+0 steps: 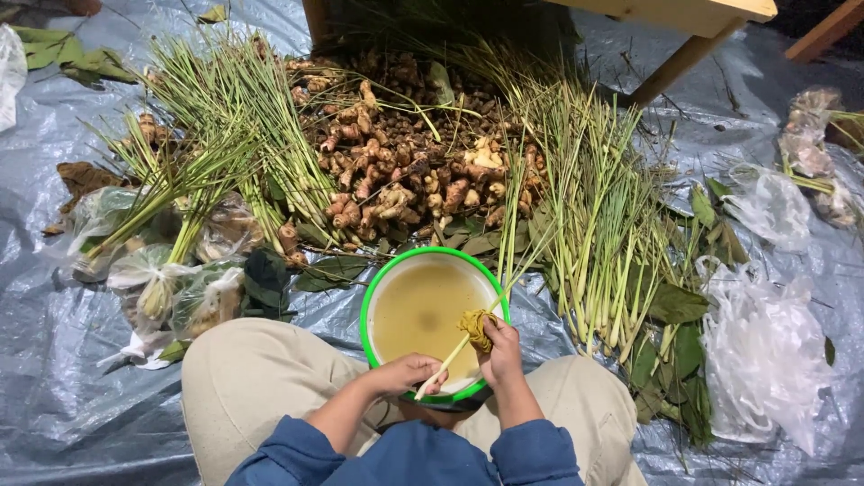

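Note:
A green-rimmed bowl of cloudy yellowish water sits on the grey tarp between my knees. Over its near edge my left hand grips the pale lower end of a lemongrass stalk that slants up to the right across the bowl. My right hand holds a wet yellow-brown cloth pressed around the same stalk, just above the water.
A heap of brown ginger-like roots lies beyond the bowl. Lemongrass bundles lie at left, loose lemongrass stalks at right. Clear plastic bags and green leaves lie at right, filled bags at left. Wooden legs stand behind.

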